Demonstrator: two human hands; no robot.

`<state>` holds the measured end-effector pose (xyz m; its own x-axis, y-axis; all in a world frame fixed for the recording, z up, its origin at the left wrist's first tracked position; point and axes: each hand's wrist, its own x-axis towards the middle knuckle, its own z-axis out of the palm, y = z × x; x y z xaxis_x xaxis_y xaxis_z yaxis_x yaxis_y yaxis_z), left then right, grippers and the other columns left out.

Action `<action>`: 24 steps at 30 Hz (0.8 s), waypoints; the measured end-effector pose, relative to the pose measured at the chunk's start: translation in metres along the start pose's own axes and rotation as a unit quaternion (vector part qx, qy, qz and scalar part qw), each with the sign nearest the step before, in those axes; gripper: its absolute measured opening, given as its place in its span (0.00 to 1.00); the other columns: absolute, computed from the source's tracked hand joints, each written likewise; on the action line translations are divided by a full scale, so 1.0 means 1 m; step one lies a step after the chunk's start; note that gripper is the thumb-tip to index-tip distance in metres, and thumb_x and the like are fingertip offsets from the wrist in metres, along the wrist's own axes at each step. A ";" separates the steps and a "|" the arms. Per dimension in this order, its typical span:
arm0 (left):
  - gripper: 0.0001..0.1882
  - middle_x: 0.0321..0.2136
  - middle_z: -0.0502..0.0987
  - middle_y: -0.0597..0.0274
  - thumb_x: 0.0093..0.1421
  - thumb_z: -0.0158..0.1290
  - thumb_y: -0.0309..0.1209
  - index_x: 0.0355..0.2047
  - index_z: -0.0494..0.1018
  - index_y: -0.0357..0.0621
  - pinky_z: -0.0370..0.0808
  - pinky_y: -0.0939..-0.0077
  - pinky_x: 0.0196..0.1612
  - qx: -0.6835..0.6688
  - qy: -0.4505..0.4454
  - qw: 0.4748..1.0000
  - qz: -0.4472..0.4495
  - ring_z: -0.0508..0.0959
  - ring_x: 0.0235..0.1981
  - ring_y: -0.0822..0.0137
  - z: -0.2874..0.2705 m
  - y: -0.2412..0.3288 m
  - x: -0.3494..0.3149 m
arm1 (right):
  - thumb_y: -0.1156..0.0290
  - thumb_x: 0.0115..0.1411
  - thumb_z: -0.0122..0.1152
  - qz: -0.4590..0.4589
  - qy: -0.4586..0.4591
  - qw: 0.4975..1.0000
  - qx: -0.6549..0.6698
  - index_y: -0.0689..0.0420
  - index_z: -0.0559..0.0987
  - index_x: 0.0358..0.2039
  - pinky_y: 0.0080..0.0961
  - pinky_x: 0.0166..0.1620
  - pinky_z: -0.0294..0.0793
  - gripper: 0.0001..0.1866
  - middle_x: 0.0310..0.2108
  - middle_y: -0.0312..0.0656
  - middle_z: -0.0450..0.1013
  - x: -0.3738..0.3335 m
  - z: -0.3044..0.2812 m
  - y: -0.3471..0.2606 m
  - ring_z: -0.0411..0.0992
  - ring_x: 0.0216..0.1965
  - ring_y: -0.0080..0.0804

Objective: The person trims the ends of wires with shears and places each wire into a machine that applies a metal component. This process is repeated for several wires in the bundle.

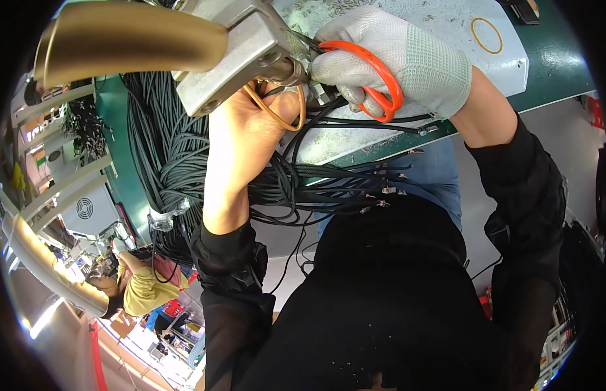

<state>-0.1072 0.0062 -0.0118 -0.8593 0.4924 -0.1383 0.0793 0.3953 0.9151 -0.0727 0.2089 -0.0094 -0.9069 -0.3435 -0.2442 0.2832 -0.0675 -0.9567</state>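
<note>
My right hand (381,65), in a whitish knit glove, is closed round a pair of scissors with red-orange handles (391,75). The blades point up and left, partly hidden by the glove. My bare left hand (244,127) is curled just below a metal machine head (234,55), which covers most of its fingers. A short piece of black cable (272,92) shows within its grip. A tan rubber band (301,114) loops about this hand. Both hands meet by the round metal tip of the machine, where the fine work between them is hard to make out.
A thick bundle of black cables (179,146) lies at left, several metal-ended cables (387,190) reaching my lap. The white board (440,29) bears scraps and a yellow rubber band (487,35), on a green table (557,58). A brass-coloured cylinder (133,39) juts at upper left. Another person (146,287) sits farther left.
</note>
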 end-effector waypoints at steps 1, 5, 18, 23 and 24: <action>0.04 0.16 0.70 0.71 0.49 0.52 0.22 0.26 0.72 0.34 0.62 0.87 0.21 0.000 0.000 1.000 0.001 0.66 0.19 0.84 -0.001 0.001 0.001 | 0.65 0.57 0.59 0.019 0.001 1.000 -0.009 0.63 0.74 0.19 0.20 0.15 0.62 0.15 0.11 0.37 0.67 0.000 0.000 -0.001 0.66 0.11 0.22; 0.06 0.18 0.70 0.70 0.50 0.52 0.24 0.29 0.71 0.35 0.61 0.87 0.21 0.027 -0.044 0.999 0.005 0.66 0.20 0.84 -0.005 0.003 0.002 | 0.64 0.56 0.57 -0.121 0.014 0.977 -0.172 0.63 0.73 0.20 0.20 0.16 0.64 0.15 0.11 0.37 0.68 0.006 -0.002 0.014 0.67 0.12 0.22; 0.06 0.18 0.69 0.73 0.60 0.51 0.28 0.33 0.71 0.38 0.57 0.89 0.18 -0.241 -0.027 0.964 -0.104 0.62 0.16 0.83 0.005 0.000 -0.045 | 0.63 0.56 0.55 -0.096 0.113 0.969 -0.198 0.63 0.72 0.21 0.21 0.17 0.66 0.15 0.12 0.39 0.68 -0.030 0.032 0.019 0.67 0.12 0.25; 0.05 0.19 0.69 0.74 0.57 0.53 0.26 0.33 0.72 0.39 0.59 0.90 0.20 -0.150 -0.016 0.987 -0.051 0.64 0.18 0.84 -0.003 -0.018 -0.010 | 0.63 0.57 0.53 -0.018 0.151 0.984 -0.090 0.63 0.72 0.22 0.19 0.16 0.65 0.15 0.12 0.38 0.68 -0.008 0.034 0.012 0.66 0.11 0.22; 0.05 0.19 0.70 0.74 0.56 0.54 0.25 0.33 0.72 0.39 0.60 0.90 0.21 -0.158 -0.027 0.986 -0.040 0.65 0.18 0.84 -0.005 -0.022 -0.006 | 0.63 0.57 0.53 -0.020 0.153 0.984 -0.090 0.63 0.72 0.22 0.19 0.16 0.65 0.15 0.12 0.38 0.68 -0.005 0.029 0.014 0.66 0.11 0.22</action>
<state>-0.1065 -0.0091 -0.0289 -0.8278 0.5128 -0.2276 -0.1571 0.1775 0.9715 -0.0552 0.1828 -0.0170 -0.9754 -0.0434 -0.2159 0.2107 0.1011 -0.9723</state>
